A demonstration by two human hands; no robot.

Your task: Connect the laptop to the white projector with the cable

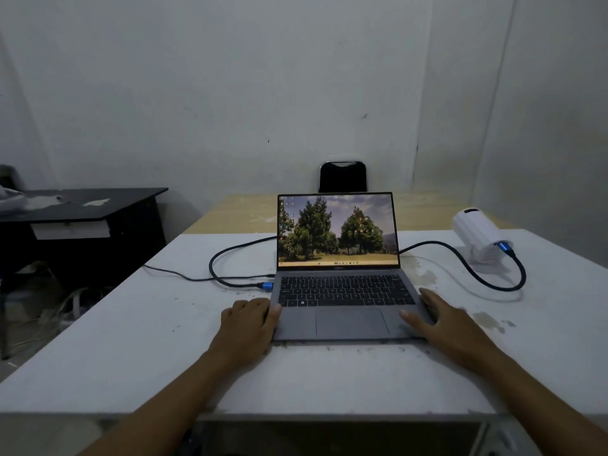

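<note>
A grey laptop [342,291] stands open on the white table [131,340], its screen showing trees. A dark braided cable [467,268] with blue plugs runs behind the screen. One blue plug [268,285] sits at the laptop's left side, the other blue plug [504,247] is in the back of the white projector [477,235] at the right. My left hand [250,319] grips the laptop's left front edge. My right hand [434,319] grips its right front edge, thumb on the palm rest.
A thin black cable [177,274] leads from the laptop's left side off the table's left edge. A black desk [85,209] stands at the left, with cables on the floor below. A black chair [342,177] and a wooden tabletop [243,212] lie behind.
</note>
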